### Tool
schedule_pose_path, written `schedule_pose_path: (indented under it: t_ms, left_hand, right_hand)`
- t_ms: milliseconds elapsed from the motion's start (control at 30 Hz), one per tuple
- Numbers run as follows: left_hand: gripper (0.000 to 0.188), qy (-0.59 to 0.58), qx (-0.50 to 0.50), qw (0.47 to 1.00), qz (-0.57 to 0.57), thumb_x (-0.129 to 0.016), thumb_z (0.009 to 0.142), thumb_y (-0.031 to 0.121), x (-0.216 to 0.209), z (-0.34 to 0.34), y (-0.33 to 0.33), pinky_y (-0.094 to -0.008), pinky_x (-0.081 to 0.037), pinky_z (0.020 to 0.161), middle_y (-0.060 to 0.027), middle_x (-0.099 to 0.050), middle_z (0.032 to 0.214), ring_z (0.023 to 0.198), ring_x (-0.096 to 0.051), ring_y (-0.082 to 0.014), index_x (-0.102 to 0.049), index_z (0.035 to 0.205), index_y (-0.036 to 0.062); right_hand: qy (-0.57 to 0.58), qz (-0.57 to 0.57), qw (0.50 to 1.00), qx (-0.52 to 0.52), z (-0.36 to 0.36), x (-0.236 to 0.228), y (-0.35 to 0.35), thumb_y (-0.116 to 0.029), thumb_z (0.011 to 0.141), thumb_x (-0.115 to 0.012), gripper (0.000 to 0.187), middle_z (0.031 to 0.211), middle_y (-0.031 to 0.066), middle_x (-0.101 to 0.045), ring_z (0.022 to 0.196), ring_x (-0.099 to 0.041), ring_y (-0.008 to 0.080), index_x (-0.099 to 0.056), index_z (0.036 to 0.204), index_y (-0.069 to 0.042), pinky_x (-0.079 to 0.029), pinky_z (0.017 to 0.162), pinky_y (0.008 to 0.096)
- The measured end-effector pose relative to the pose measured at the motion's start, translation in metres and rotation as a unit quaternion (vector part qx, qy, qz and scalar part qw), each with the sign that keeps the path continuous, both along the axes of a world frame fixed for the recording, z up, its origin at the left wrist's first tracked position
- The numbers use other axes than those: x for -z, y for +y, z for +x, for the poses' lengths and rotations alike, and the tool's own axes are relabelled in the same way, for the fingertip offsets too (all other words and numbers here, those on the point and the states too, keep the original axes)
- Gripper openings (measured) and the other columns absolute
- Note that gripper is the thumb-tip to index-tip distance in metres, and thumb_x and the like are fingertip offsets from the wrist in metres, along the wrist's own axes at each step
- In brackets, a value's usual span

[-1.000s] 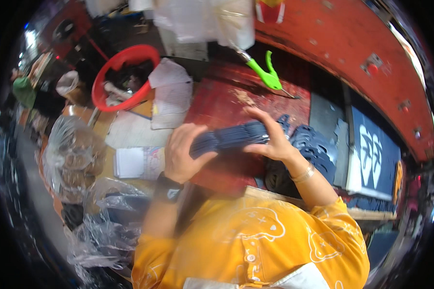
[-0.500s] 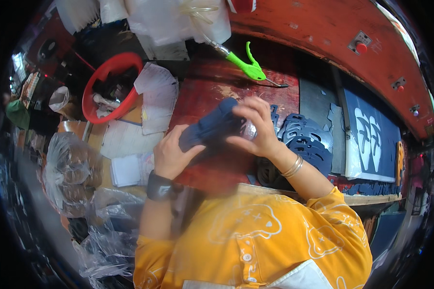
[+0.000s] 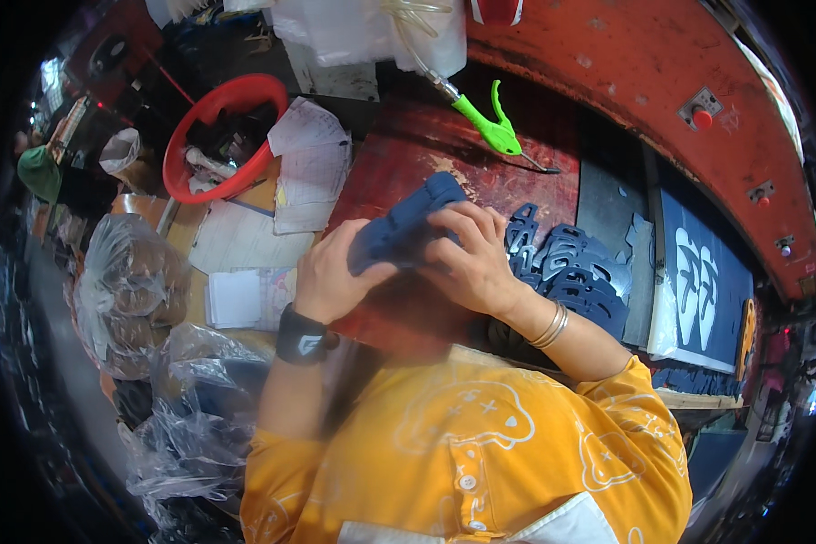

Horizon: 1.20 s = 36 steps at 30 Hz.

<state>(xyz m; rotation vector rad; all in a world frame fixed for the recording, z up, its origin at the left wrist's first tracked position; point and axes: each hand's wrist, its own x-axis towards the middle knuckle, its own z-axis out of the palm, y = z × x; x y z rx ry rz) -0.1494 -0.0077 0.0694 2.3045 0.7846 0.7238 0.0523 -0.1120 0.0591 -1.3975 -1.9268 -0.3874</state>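
Observation:
Over the red worktop I hold a dark blue, ridged bundle (image 3: 412,210), tilted with its far end up to the right. It looks like a stack of soft cut pieces, but blur hides its exact kind. My left hand (image 3: 331,276) is wrapped round its near left end, thumb toward me. Bent fingers of my right hand (image 3: 471,258) press against its right side; their tips are partly hidden. To the right of that hand lie dark blue cut-out pieces (image 3: 582,267) with openings, heaped in overlapping layers.
A green air blow gun (image 3: 491,129) hangs from a hose beyond my hands. At the left are a red basket (image 3: 179,150), paper sheets (image 3: 252,238) and clear plastic bags (image 3: 127,286). White shoe-shaped patterns (image 3: 695,286) lie on a dark panel at right, beneath a red machine beam (image 3: 626,54).
My right hand has turned and closed in on the bundle's side. A shiny silvery thing seen by its fingers before no longer shows. The whole view has shifted slightly.

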Motion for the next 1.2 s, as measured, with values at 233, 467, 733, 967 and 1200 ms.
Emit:
schedule_pose_path:
  t_ms: [233,467,733,967,1200]
  left_hand:
    - [0.028,-0.028,0.014,0.995,-0.092,-0.049,0.095,0.026,0.008,-0.007,0.008,-0.0418,-0.047,0.081,-0.0186,-0.064,0.101,0.095,-0.061,-0.0393,-0.056,0.114,0.0073]
    - [0.028,-0.049,0.068,0.981,-0.177,-0.052,0.095,0.022,0.009,-0.011,0.016,-0.0349,-0.047,0.083,-0.0156,-0.065,0.099,0.093,-0.062,-0.0278,-0.056,0.115,0.0027]
    - [0.030,-0.063,0.106,0.971,-0.206,-0.052,0.096,0.022,0.020,-0.006,0.042,-0.0311,-0.046,0.085,-0.0131,-0.064,0.099,0.092,-0.060,-0.0194,-0.057,0.115,-0.0002]
    - [0.029,-0.022,0.007,0.992,-0.127,-0.051,0.096,0.026,0.034,0.006,0.052,-0.0373,-0.047,0.083,-0.0193,-0.065,0.097,0.094,-0.062,-0.0352,-0.059,0.111,0.0025]
    - [0.041,-0.061,0.124,0.972,-0.188,-0.063,0.088,0.032,0.006,-0.004,0.028,-0.0385,-0.047,0.085,-0.0180,-0.065,0.101,0.097,-0.062,-0.0362,-0.056,0.117,0.0033]
  right_hand:
    - [-0.009,0.029,0.999,-0.042,-0.001,-0.001,0.010,-0.012,0.062,-0.076,0.032,0.106,0.0014,-0.058,0.105,-0.054,0.0239,-0.055,0.086,-0.014,-0.036,0.090,0.0432]
    - [-0.034,-0.007,0.999,-0.035,-0.007,-0.006,0.004,-0.014,0.068,-0.074,0.029,0.099,0.0016,-0.059,0.103,-0.053,0.0224,-0.063,0.094,-0.015,-0.036,0.089,0.0421]
    - [-0.078,-0.073,0.987,-0.120,-0.007,-0.041,-0.021,-0.015,0.067,-0.069,0.018,0.078,0.0020,-0.056,0.089,-0.056,0.0225,-0.062,0.083,-0.013,-0.040,0.091,0.0412]
    - [-0.049,-0.223,0.962,-0.152,-0.001,-0.085,-0.062,-0.014,0.068,-0.067,0.016,0.075,0.0051,-0.055,0.075,-0.058,0.0229,-0.062,0.083,-0.010,-0.047,0.065,0.0344]
    - [0.064,-0.278,0.958,-0.017,0.010,-0.043,-0.003,-0.009,0.070,-0.074,0.031,0.097,0.0128,-0.059,0.094,-0.059,0.0332,-0.063,0.099,-0.007,-0.050,0.077,0.0405]
